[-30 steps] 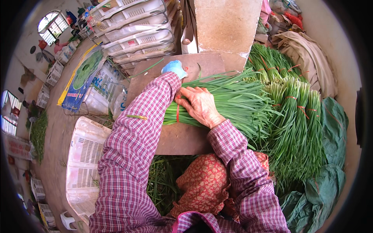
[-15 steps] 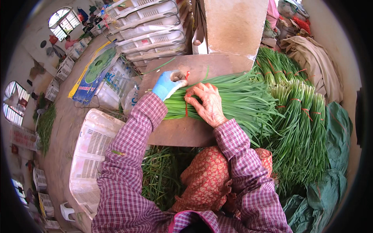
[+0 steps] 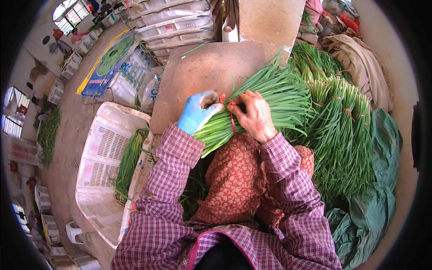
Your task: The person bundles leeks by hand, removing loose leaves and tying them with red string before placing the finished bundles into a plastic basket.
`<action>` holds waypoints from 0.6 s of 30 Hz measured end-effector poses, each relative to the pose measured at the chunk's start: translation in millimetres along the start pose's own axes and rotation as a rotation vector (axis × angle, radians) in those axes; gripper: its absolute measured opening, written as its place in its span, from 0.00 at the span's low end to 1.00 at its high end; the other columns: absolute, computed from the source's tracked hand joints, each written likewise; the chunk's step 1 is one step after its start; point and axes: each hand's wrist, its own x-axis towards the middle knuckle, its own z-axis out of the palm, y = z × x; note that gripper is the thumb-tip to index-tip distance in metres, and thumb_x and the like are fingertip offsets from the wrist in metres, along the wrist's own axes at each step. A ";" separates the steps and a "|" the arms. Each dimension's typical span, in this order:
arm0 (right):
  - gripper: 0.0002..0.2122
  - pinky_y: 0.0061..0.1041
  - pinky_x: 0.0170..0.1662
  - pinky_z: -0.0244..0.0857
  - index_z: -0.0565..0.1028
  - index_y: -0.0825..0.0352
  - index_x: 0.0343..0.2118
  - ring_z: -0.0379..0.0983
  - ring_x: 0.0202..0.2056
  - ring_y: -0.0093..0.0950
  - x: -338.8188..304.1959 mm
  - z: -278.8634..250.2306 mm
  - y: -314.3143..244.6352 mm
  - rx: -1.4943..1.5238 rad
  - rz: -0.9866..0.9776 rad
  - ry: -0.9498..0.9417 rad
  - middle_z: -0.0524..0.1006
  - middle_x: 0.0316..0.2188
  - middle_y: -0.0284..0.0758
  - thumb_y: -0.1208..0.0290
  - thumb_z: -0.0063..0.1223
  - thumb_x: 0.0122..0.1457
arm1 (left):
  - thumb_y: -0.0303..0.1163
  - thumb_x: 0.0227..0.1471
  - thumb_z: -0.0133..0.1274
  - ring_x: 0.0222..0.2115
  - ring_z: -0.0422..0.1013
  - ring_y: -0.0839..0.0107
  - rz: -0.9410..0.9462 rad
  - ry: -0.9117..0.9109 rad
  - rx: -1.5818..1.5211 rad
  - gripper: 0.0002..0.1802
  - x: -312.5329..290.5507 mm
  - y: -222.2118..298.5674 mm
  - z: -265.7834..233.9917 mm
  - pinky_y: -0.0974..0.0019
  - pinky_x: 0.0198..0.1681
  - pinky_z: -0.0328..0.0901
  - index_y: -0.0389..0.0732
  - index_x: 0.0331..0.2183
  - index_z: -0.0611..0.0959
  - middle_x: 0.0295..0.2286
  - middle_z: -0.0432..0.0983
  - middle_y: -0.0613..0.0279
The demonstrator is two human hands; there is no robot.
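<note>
Pale lettering (image 3: 93, 86) is running along a blue-yellow sack's (image 3: 108, 60) lower edge; blue characters (image 3: 132, 65) are showing on white wrapping (image 3: 123, 82) by its right edge, blue letters (image 3: 155, 86) on a clear bag (image 3: 146, 95), red print (image 3: 168, 27) on a stacked crate (image 3: 191, 25)

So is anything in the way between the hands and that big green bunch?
No, nothing visible blocks them. The left hand and right hand are right at the green bunch, pinching its red tie. Only a blue glove covers the left one.
</note>
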 end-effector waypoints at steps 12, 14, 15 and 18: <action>0.09 0.37 0.39 0.65 0.76 0.66 0.21 0.70 0.34 0.41 15.2 -4.2 -1.0 -0.163 -0.028 -0.168 0.74 0.24 0.39 0.65 0.59 0.45 | 0.22 0.48 0.55 0.25 0.65 0.82 0.087 -0.010 0.185 0.05 1.7 -3.9 0.3 0.73 0.30 0.64 0.34 0.30 0.76 0.22 0.71 0.65; 0.09 0.37 0.39 0.65 0.76 0.65 0.20 0.70 0.34 0.40 16.3 -3.6 0.3 -0.160 -0.038 -0.168 0.74 0.24 0.39 0.65 0.59 0.45 | 0.23 0.48 0.55 0.24 0.67 0.79 0.129 -0.011 0.258 0.06 2.5 -6.1 0.4 0.72 0.30 0.65 0.35 0.31 0.77 0.22 0.73 0.61; 0.09 0.36 0.39 0.65 0.76 0.65 0.19 0.70 0.34 0.40 16.4 -3.3 0.9 -0.158 -0.044 -0.168 0.74 0.24 0.39 0.65 0.59 0.45 | 0.24 0.47 0.55 0.24 0.69 0.78 0.166 -0.010 0.296 0.06 2.8 -6.4 0.8 0.71 0.30 0.65 0.35 0.31 0.77 0.23 0.74 0.59; 0.09 0.36 0.38 0.65 0.75 0.65 0.19 0.70 0.33 0.40 15.3 -3.2 4.2 -0.135 -0.038 -0.165 0.74 0.24 0.38 0.65 0.59 0.45 | 0.25 0.47 0.55 0.25 0.73 0.71 0.183 -0.013 0.379 0.07 1.8 -1.9 3.3 0.68 0.31 0.67 0.36 0.32 0.78 0.25 0.76 0.54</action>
